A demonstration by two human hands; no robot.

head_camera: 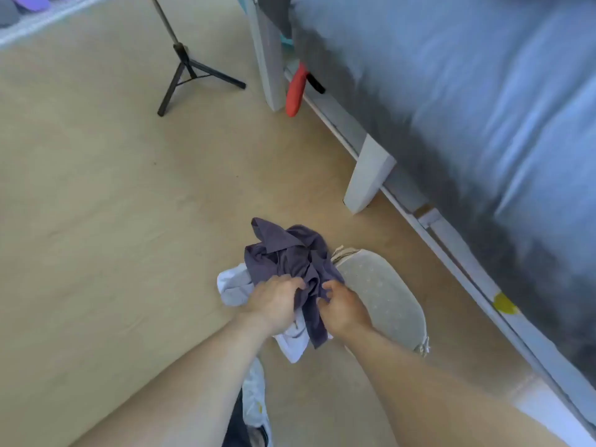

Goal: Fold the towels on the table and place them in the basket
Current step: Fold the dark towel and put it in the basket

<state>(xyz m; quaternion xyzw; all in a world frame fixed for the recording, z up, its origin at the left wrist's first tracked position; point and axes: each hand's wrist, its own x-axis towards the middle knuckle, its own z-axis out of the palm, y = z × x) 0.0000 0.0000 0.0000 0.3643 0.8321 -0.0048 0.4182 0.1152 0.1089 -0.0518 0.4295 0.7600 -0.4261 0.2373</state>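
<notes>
I hold a crumpled bundle of towels over the floor, low in the middle of the view. A dark purple-grey towel (290,253) lies on top, and a white towel (233,287) hangs under it and to the left. My left hand (274,301) grips the bundle from the left, fingers curled into the cloth. My right hand (345,309) pinches the dark towel's right side. Just right of my hands, a grey dotted fabric basket (383,285) sits on the floor, partly hidden behind my right hand.
A white-framed piece of furniture (371,179) draped in grey-blue cloth (483,108) fills the right side. A red object (296,91) hangs at its edge. A black tripod (187,75) stands at the top. My shoe (254,398) is below. Beige floor (113,221) spreads left.
</notes>
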